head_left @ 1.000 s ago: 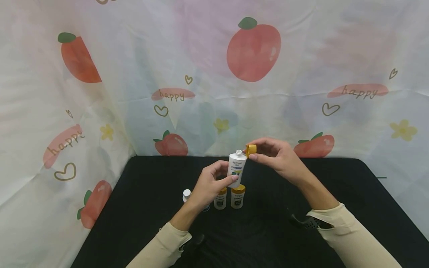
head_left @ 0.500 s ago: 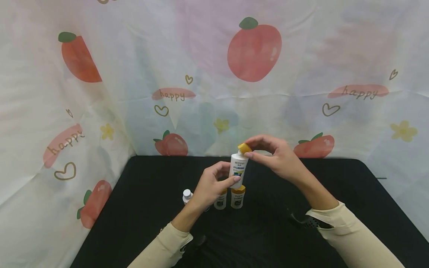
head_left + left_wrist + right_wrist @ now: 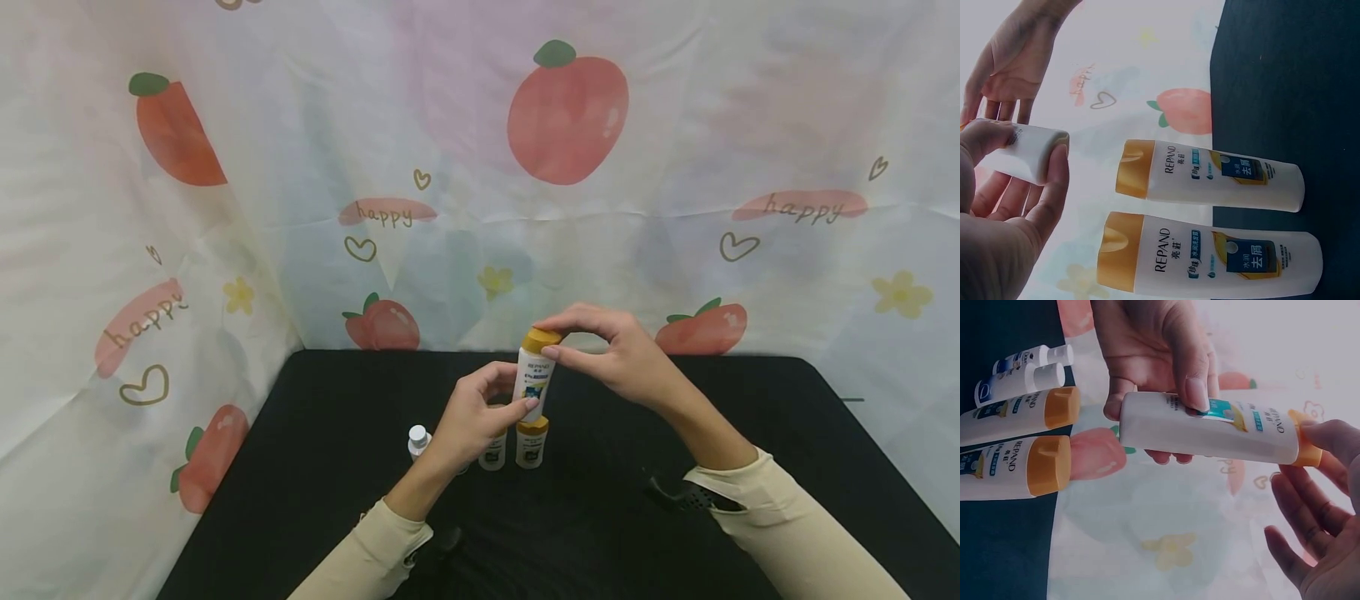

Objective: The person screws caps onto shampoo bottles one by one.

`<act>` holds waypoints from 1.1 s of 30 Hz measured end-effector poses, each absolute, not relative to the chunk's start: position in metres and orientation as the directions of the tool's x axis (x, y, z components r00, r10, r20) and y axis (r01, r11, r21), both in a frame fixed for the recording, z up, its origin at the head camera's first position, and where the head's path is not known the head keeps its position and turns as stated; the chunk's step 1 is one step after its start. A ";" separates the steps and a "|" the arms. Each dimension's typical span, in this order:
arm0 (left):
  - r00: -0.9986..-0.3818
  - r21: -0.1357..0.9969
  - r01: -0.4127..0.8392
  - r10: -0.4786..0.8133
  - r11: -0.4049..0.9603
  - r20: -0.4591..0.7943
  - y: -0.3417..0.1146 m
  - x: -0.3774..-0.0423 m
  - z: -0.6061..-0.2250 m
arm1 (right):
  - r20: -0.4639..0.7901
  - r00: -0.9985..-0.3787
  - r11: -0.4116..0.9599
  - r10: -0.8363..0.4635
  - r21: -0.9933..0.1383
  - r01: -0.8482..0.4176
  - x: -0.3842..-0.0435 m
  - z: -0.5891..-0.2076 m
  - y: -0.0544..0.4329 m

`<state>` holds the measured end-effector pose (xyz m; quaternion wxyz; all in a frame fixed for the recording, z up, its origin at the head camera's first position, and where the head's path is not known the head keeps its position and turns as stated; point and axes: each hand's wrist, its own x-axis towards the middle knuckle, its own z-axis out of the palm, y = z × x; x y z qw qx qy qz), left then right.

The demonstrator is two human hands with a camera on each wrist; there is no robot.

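My left hand (image 3: 468,417) grips a white shampoo bottle (image 3: 533,375) around its lower half, thumb across the front label, and holds it up above the table. The yellow cap (image 3: 541,339) sits on the bottle's neck. With thumb and fingers, my right hand (image 3: 622,354) pinches that cap from the right side. In the right wrist view the bottle (image 3: 1210,428) appears sideways, its cap (image 3: 1310,447) between my right thumb and fingers. The left wrist view shows the bottle's white base (image 3: 1035,153) in my left fingers.
Two matching yellow-capped shampoo bottles (image 3: 1222,178) (image 3: 530,447) stand upright on the black table (image 3: 600,517) below the held one. Left of them are two white-capped bottles (image 3: 1007,384), partly hidden by my left arm in the head view. A printed cloth (image 3: 465,125) hangs behind the table.
The yellow cap has moved left from beside the bottle onto its neck, covering the bare white mouth, with my right hand following. My left hand and the bottle have barely shifted.
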<state>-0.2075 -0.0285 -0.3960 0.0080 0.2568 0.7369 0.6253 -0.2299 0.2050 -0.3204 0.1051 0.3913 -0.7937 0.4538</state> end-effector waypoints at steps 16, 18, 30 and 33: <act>-0.872 0.908 0.405 0.343 0.106 0.348 -0.025 -0.206 -0.399 | 0.482 -0.709 0.334 -0.515 -0.649 -0.684 -0.228 -0.318 0.207; -0.873 0.908 0.404 0.343 0.109 0.347 -0.025 -0.206 -0.398 | 0.470 -0.714 0.338 -0.519 -0.654 -0.677 -0.229 -0.317 0.209; -0.878 0.906 0.402 0.338 0.134 0.340 -0.025 -0.207 -0.396 | 0.402 -0.753 0.305 -0.521 -0.736 -0.604 -0.232 -0.319 0.212; -0.880 0.891 0.417 0.324 0.177 0.347 -0.025 -0.205 -0.395 | 0.417 -0.755 0.323 -0.506 -0.720 -0.614 -0.232 -0.322 0.213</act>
